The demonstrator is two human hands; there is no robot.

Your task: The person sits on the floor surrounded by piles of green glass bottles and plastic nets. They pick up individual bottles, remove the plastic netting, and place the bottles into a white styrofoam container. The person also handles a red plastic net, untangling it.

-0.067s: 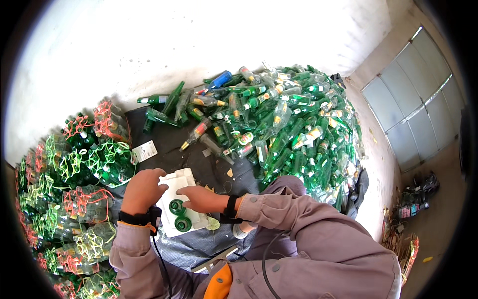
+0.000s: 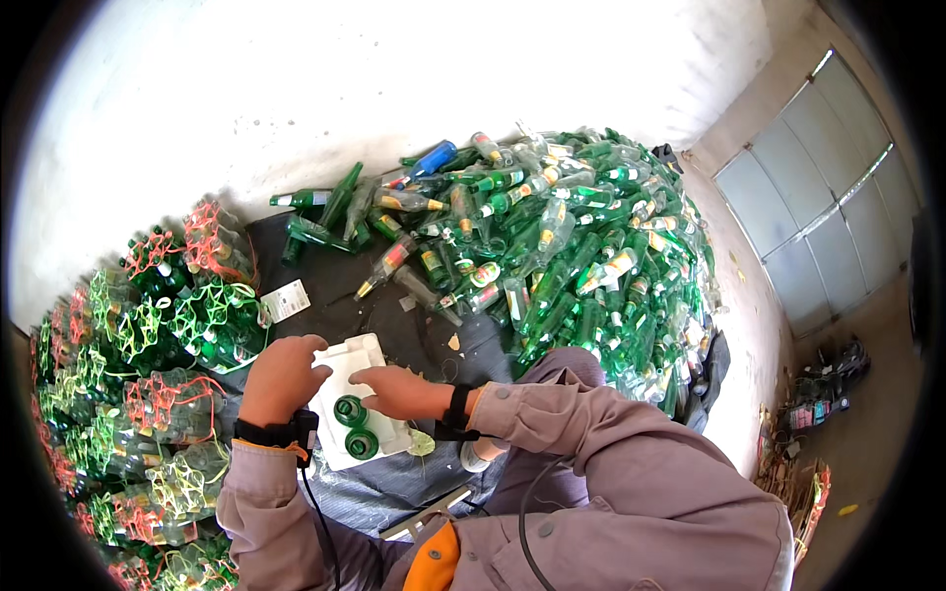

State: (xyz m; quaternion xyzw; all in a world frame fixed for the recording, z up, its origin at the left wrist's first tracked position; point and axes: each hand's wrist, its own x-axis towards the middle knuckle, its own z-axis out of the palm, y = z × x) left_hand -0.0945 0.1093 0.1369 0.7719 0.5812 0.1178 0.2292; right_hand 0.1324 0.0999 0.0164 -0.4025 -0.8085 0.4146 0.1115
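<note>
My left hand (image 2: 281, 379) hovers at the left edge of a white tray-like slab (image 2: 340, 362), thumb and forefinger apart with nothing visible between them. From the right, my right hand (image 2: 404, 392) reaches over the slab. Its fingers are stretched out and its thumb is close to a green glass bottle (image 2: 349, 410); whether they touch I cannot tell. Another green bottle (image 2: 361, 443) stands just nearer to me. Both bottles are seen from above, upright on the slab, and their lower parts are hidden.
A large heap of green and clear bottles (image 2: 581, 256) fills the far right. On the left stand bundles of bottles (image 2: 222, 325) bound with red and yellow-green netting. A white card (image 2: 286, 300) lies on the dark ground sheet (image 2: 330, 286). A blue bottle (image 2: 435, 158) lies by the wall.
</note>
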